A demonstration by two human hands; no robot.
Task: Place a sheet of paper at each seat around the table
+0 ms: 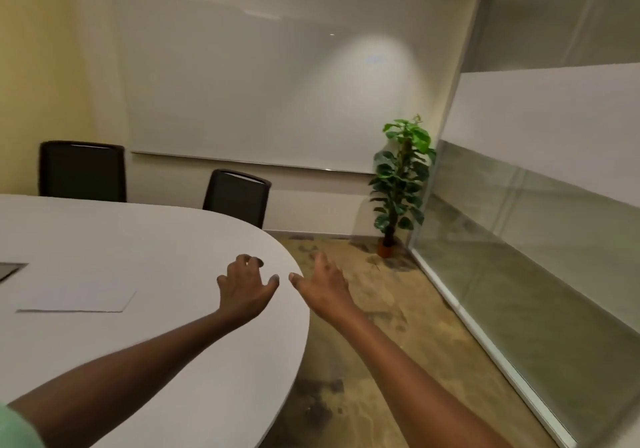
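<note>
1. One sheet of paper [78, 300]: flat, thin, matte white, lying on the table [156, 361] well to the left of both our hands, long axis roughly left to right.
2. Left hand [244, 288]: the nearer to it, fingers curled loosely, holding nothing.
3. Right hand [323, 283]: spread, empty, beyond the table's smooth rounded edge.
4. Two dark chairs [237, 196] opposite.

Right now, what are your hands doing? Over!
Left hand and right hand open, empty. One sheet of paper flat on table. Nothing blocking.
</note>
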